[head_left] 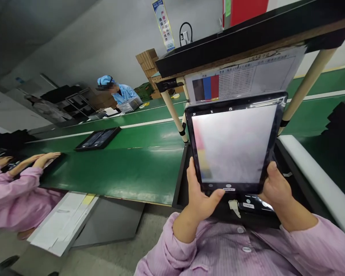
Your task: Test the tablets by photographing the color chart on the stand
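A black-framed tablet is held upright between my two hands, its screen toward me and showing a blurred, mostly white camera picture. My left hand grips its lower left edge, thumb over the bottom bezel. On the lower right edge, my right hand is closed around the frame. Below it, a second dark device with a small white label lies in a black tray, partly hidden by the tablet and my right hand. Behind the tablet, a printed chart with colour blocks hangs under a shelf.
The black shelf stands on cream posts over the green bench. White foam lies along the right. Another black tray holds devices. A co-worker in pink works at left; another in blue is across the bench.
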Motion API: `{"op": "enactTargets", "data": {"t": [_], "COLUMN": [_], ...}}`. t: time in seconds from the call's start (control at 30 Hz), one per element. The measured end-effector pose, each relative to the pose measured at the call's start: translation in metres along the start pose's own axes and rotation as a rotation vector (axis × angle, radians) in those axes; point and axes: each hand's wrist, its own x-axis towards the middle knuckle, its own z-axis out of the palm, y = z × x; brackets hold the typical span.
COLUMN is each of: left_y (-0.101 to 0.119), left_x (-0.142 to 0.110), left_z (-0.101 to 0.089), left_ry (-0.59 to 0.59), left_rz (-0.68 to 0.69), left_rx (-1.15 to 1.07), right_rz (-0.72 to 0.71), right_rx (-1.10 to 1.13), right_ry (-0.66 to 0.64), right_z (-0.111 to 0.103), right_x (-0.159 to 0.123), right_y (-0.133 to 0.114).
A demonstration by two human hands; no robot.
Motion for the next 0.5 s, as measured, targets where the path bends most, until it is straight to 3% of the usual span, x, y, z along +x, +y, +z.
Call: {"op": "enactTargets", "data": {"t": [0.1,0.2,0.5], "left_y": [0.003,0.005,0.008], "left_x": [-0.005,-0.007,-0.008], "left_z": [0.004,0.009,0.015], "left_ry": [0.016,0.045,0.089], "left_rz": [0.051,0.065,-0.157], "left_rx": [0.361,0.517,0.278], "right_rz": [0.01,0.013,0.041], "right_rx": [-0.034,-0.066,-0.255], "right_ry": [0.009,0.013,0.025], "right_z": [-0.002,-0.004,-0.009], "right_x": [0.0,0.0,-0.002], "right_y": [0.001,0.0,0.006]}}
